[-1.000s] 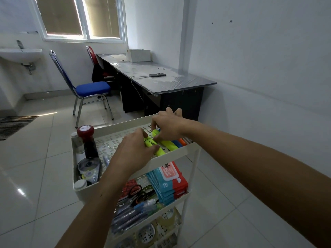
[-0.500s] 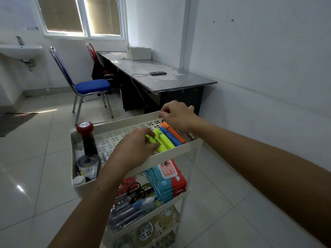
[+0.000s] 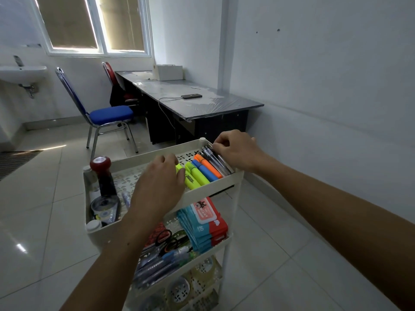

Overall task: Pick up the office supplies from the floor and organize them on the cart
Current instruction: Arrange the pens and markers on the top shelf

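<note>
A white three-tier cart (image 3: 216,185) stands in front of me. In its top tray lie two yellow highlighters (image 3: 195,176), a blue highlighter (image 3: 205,172) and an orange highlighter (image 3: 209,166), side by side. A row of dark pens (image 3: 219,162) lies against the right rim. My left hand (image 3: 157,189) is curled over the leftmost yellow highlighter and hides most of it. My right hand (image 3: 238,150) is at the tray's far right corner, with its curled fingers pinching the far ends of the pens.
A red-capped bottle (image 3: 102,173) and a round tape dispenser (image 3: 105,207) fill the tray's left side. The middle shelf holds wipe packs (image 3: 206,223), scissors (image 3: 168,240) and pens (image 3: 161,263); tape rolls (image 3: 179,288) sit below. A desk (image 3: 202,104) and blue chair (image 3: 110,115) stand behind. The wall is close on the right.
My right hand has moved off the highlighters to the far right corner, onto the pens. The blue and orange highlighters now show. My left hand stays on the yellow highlighter.
</note>
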The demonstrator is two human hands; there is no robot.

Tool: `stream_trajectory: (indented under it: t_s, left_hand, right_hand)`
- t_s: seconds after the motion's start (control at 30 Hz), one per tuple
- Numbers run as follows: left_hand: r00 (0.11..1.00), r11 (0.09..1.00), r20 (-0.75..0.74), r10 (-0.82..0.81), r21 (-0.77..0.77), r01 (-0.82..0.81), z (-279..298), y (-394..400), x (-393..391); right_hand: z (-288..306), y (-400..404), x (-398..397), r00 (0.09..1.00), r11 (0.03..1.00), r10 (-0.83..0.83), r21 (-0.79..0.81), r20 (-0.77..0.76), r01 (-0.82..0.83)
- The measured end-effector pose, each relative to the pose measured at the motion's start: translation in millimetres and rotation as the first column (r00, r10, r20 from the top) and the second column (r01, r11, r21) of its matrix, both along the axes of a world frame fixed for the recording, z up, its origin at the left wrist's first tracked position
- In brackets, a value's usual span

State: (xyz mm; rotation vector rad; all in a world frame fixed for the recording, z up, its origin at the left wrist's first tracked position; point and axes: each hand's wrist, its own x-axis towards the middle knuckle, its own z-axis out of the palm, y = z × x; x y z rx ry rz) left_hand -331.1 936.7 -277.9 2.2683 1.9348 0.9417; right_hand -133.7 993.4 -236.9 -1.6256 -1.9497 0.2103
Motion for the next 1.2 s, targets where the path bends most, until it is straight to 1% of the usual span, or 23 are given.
stream_trajectory:
  t_s: [0.07, 0.13, 0.3, 0.4, 0.53, 0.6, 0.7, 0.8, 0.9, 0.97, 1.03, 1.1, 1.2]
  left_hand:
    - [0.999, 0.997, -0.039, -0.019, 0.069, 0.021, 1.5, -1.7, 2.4]
    - [0.995, 0.993, -0.086, -0.047, 0.104, 0.056, 3.5, -3.4, 3.4]
    - [0.972, 0.977, -0.229, -0.048, 0.193, 0.094, 13.6, -12.6, 6.1]
    - [0.967, 0.962, -0.238, -0.095, 0.228, 0.15, 20.8, -32.0, 15.7]
    - [0.959, 0.932, -0.193, -0.207, 0.258, 0.253, 10.8, -79.4, 35.6]
    - [0.941, 0.914, -0.199, -0.274, 0.25, 0.319, -5.6, -104.0, 42.6]
    - [0.922, 0.902, -0.204, -0.328, 0.222, 0.37, -37.1, -140.0, 46.5]
    - [0.88, 0.891, -0.278, -0.386, 0.136, 0.433, -64.7, -183.1, 46.1]
    - [0.838, 0.868, -0.312, -0.449, 0.073, 0.492, -84.8, -240.1, 38.9]
    - [0.818, 0.839, -0.296, -0.493, 0.086, 0.537, -99.1, -279.4, 32.9]
    - [0.808, 0.816, -0.251, -0.533, 0.102, 0.57, -115.1, -310.8, 28.7]
    - [0.787, 0.799, -0.223, -0.576, 0.052, 0.599, -131.8, -332.9, 28.4]
    - [0.769, 0.786, -0.179, -0.613, -0.044, 0.617, -155.0, -347.5, 35.5]
  right_hand:
    - [-5.1, -7.2, 6.9, 0.999, 1.0, 0.015, 0.003, -0.031, -0.015]
    - [-9.5, -16.2, 14.1, 0.998, 0.999, 0.02, 0.039, -0.059, -0.018]
    - [-12.4, -48.9, 36.2, 0.995, 0.986, -0.032, 0.159, -0.098, 0.048]
    - [-15.9, -79.0, 46.7, 0.987, 0.979, -0.08, 0.175, -0.14, 0.104]
    - [-38.3, -135.4, 52.5, 0.969, 0.973, -0.096, 0.184, -0.225, 0.139]
    - [-58.0, -166.7, 54.0, 0.961, 0.971, -0.112, 0.178, -0.253, 0.16]
    - [-93.3, -221.0, 57.0, 0.948, 0.963, -0.161, 0.168, -0.273, 0.211]
    - [-127.9, -286.3, 57.5, 0.932, 0.956, -0.223, 0.121, -0.284, 0.266]
    - [-158.4, -360.5, 56.6, 0.93, 0.95, -0.272, 0.085, -0.247, 0.3]
    - [-177.6, -410.7, 54.5, 0.918, 0.939, -0.301, 0.086, -0.257, 0.332]
    - [-196.8, -456.9, 52.3, 0.885, 0.916, -0.351, 0.085, -0.305, 0.392]
    - [-220.1, -496.7, 53.5, 0.854, 0.889, -0.406, 0.076, -0.324, 0.452]
    - [-253.4, -533.2, 64.7, 0.842, 0.872, -0.469, 0.013, -0.265, 0.49]
